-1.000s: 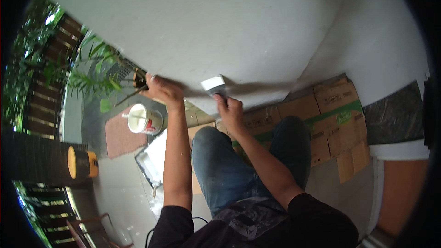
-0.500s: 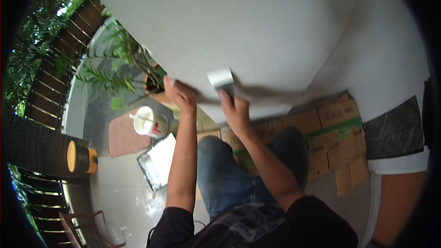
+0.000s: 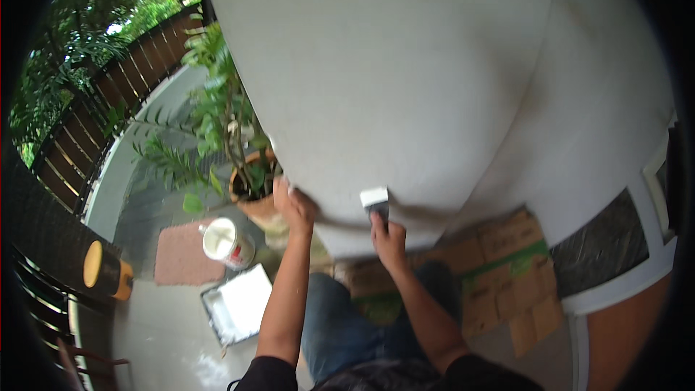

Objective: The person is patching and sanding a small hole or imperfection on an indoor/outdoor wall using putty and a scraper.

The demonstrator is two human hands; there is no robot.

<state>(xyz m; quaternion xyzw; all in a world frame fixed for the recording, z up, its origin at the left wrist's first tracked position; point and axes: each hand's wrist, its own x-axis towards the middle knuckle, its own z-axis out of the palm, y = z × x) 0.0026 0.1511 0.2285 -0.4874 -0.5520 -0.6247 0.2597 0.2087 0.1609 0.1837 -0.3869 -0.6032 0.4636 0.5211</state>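
My right hand point(image 3: 389, 244) grips a putty knife point(image 3: 374, 201) by its dark handle. Its wide, flat end is white and points up, in front of the pale wall point(image 3: 405, 87) near its lower part. Whether the blade touches the wall I cannot tell. My left hand point(image 3: 295, 206) is at the wall's left edge, above the bottom corner. Its fingers are curled, and anything inside them is hidden.
Left of the wall stands a plant in a clay pot point(image 3: 257, 206). Nearby are a white bucket point(image 3: 230, 250), a reddish mat point(image 3: 190, 255), a tray with white in it point(image 3: 235, 308) and a yellow-black container point(image 3: 108, 270). Flattened cardboard point(image 3: 499, 275) covers the floor below.
The whole view has tilted upward, so both hands sit lower in it. The putty knife has shifted slightly down and right along the wall. My left hand stays by the wall's edge.
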